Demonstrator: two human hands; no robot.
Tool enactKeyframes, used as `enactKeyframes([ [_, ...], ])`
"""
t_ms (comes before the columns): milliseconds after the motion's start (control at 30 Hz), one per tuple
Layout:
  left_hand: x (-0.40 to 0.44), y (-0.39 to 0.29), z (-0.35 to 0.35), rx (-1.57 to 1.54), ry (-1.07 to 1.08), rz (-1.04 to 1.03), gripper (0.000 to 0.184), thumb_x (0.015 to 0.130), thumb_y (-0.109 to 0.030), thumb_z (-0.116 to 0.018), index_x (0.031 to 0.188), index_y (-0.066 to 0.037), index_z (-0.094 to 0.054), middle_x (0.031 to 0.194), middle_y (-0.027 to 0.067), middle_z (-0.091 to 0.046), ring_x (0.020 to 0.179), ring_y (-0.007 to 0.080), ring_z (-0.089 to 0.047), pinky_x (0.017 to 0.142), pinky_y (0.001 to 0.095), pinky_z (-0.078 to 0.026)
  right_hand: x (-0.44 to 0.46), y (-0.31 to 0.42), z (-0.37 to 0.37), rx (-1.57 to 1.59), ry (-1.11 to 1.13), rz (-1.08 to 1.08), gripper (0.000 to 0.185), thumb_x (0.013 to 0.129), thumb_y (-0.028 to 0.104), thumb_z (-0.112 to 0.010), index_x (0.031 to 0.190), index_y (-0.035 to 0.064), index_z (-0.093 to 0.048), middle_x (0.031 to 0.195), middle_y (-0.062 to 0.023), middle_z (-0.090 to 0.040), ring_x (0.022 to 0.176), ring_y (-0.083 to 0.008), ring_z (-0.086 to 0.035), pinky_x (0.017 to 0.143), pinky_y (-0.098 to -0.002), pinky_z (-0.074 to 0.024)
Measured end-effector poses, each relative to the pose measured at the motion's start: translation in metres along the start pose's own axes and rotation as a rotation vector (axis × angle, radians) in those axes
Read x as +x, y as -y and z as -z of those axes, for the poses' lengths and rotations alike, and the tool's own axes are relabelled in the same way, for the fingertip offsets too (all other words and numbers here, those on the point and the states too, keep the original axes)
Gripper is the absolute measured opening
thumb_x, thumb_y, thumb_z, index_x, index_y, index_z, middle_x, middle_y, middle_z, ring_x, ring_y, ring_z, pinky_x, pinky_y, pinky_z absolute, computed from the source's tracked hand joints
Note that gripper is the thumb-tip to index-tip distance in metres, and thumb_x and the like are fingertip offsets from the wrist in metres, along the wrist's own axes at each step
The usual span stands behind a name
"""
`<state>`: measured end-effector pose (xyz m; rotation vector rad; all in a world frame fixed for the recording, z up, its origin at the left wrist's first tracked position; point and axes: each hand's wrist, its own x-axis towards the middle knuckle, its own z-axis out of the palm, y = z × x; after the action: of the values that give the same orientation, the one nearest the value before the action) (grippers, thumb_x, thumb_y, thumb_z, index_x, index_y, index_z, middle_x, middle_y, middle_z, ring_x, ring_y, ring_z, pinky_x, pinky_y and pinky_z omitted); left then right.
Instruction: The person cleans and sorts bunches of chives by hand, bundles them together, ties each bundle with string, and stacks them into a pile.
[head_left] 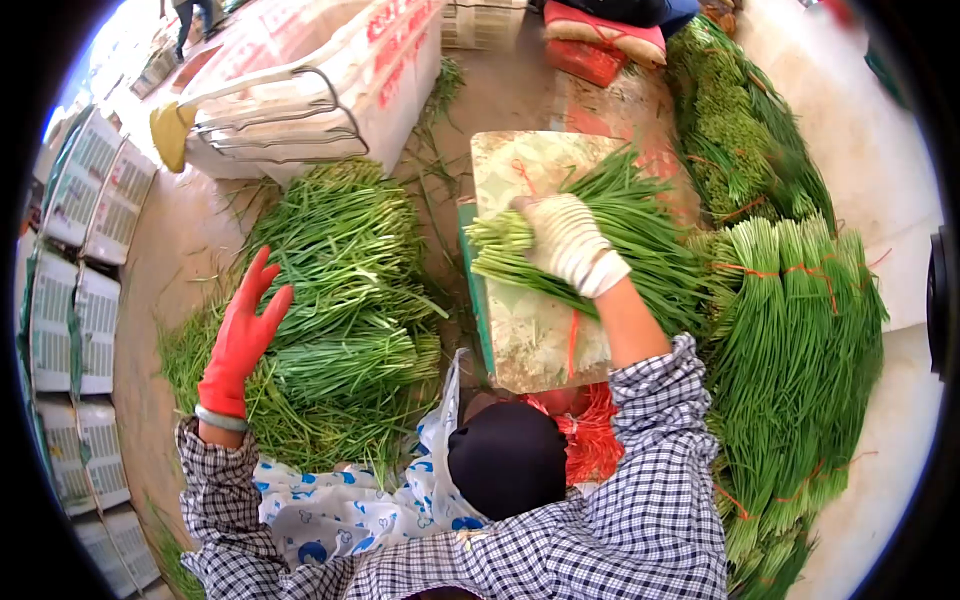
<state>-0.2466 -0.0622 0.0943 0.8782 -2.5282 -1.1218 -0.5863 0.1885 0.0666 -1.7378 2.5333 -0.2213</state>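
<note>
Right hand (570,240): in a pale ribbed glove, and it's closed over the green bunch (640,235), near the pale stem ends; the fingertips tuck out of sight, so how tight the grip is I can't tell
Green bunch: lying across the small tabletop (525,345), stems to the left, long leaves fanning over the right edge
Red tie (572,345): one end pokes out beyond the bunch, the other lower down, so it seems to pass underneath (and no knot in sight on top)
Left hand (240,345): up in its red glove, fingers wide, nothing in them, over by the loose greens (335,240)
Loose greens: a thick heap on the floor, left of the tabletop, layered and a bit ragged
Tied bunches (790,345): stacked over on the right, red ties round them, pale ends lined up at the top
Red strands (597,435): a bright tangle just below the tabletop, near the right sleeve (655,430)
White tub (400,100): beyond the loose greens, metal handle facing this way
Step in hand: looks like steadying and gathering the bunch over its tie, right hand doing all the work
Next move: calls for keeping those stem ends even and the tie clear of stray leaves, with the spread left hand free to help
</note>
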Motion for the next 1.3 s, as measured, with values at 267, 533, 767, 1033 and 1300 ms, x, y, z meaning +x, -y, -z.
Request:
enactKeyframes([
  [267,0.134,-0.100,-0.130,-0.077,0.323,-0.202,0.074,0.094,-0.042,-0.057,0.148,-0.002,-0.027,0.136,0.0253,-0.050,0.128,0.0299,-0.048,0.104,0.0374,-0.038,0.016,0.009,-0.032,-0.060,0.046,0.131,0.070,0.067,0.027,-0.078,0.124,-0.0015,-0.050,0.092,-0.0167,-0.065,0.088,-0.0338,-0.063,0.083,-0.0435,-0.0484],
  [533,0.190,-0.149,-0.213,0.265,0.746,-0.310,0.093,0.090,-0.059,-0.054,0.142,0.013,-0.026,0.141,0.0316,-0.041,0.135,0.0331,-0.040,0.110,0.0373,-0.033,-0.048,0.004,-0.015,-0.374,0.050,-0.200,0.113,0.060,0.062,-0.076,0.144,-0.0012,-0.033,0.149,-0.0230,-0.030,0.140,-0.0393,-0.026,0.114,-0.0613,-0.0110],
  [767,0.159,-0.160,-0.242,0.449,0.812,-0.466,0.124,0.062,-0.062,-0.077,0.143,0.014,-0.020,0.120,0.0336,-0.055,0.109,0.0401,-0.059,0.092,0.0400,-0.048,-0.060,-0.029,-0.069,-0.226,-0.217,-0.186,0.106,0.059,0.049,-0.079,0.142,0.0018,-0.035,0.148,-0.0198,-0.032,0.139,-0.0362,-0.028,0.115,-0.0590,-0.0115],
  [1033,0.141,-0.141,-0.256,0.488,0.517,-0.573,0.121,0.055,-0.041,-0.084,0.145,0.008,-0.019,0.115,0.0243,-0.057,0.101,0.0374,-0.060,0.087,0.0415,-0.050,-0.095,-0.046,-0.028,0.136,-0.747,-0.207,0.080,0.073,0.041,-0.077,0.136,0.0050,-0.044,0.133,-0.0199,-0.050,0.122,-0.0365,-0.048,0.107,-0.0518,-0.0337],
  [1300,0.146,-0.147,-0.248,0.482,0.574,-0.549,0.127,0.054,-0.041,-0.085,0.147,0.006,-0.013,0.126,0.0282,-0.051,0.104,0.0399,-0.059,0.089,0.0423,-0.048,-0.094,-0.097,-0.033,0.202,-0.369,-0.332,0.016,0.080,0.017,-0.067,0.095,0.0116,-0.069,0.101,-0.0098,-0.065,0.096,-0.0310,-0.060,0.085,-0.0403,-0.0484],
])
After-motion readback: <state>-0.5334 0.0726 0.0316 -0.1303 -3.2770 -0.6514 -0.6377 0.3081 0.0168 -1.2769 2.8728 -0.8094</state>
